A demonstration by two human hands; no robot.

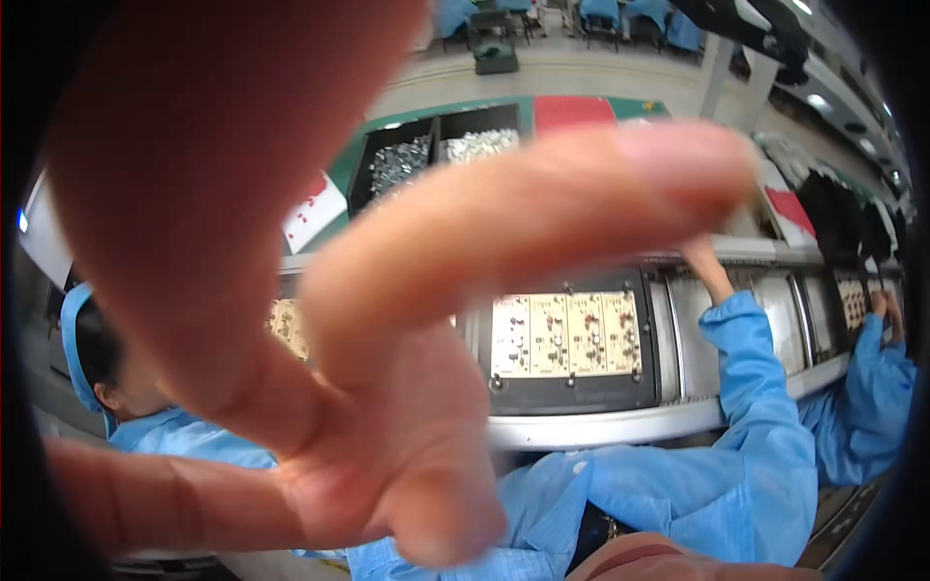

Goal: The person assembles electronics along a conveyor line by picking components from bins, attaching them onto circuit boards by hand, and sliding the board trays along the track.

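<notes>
My left hand (407, 407) is raised very close to the camera, large and blurred, with its fingers spread apart and nothing seen between them. It covers much of the left and middle of the view. My right arm, in a blue sleeve (751, 339), reaches across the line rail. Only the wrist and back part of my right hand (705, 259) show; a left finger hides its fingers. Between the arms, a black carrier (581, 395) on the line holds several cream circuit boards (567, 334) fitted with small components. More boards (288, 327) show partly behind my left hand.
Beyond the line stand black bins with dark parts (399, 165) and white parts (482, 145), beside a red sheet (572, 111). A co-worker in a blue cap (76, 339) sits at left. Another co-worker's hands (883, 302) are by boards at far right. Metal rails (678, 334) run alongside.
</notes>
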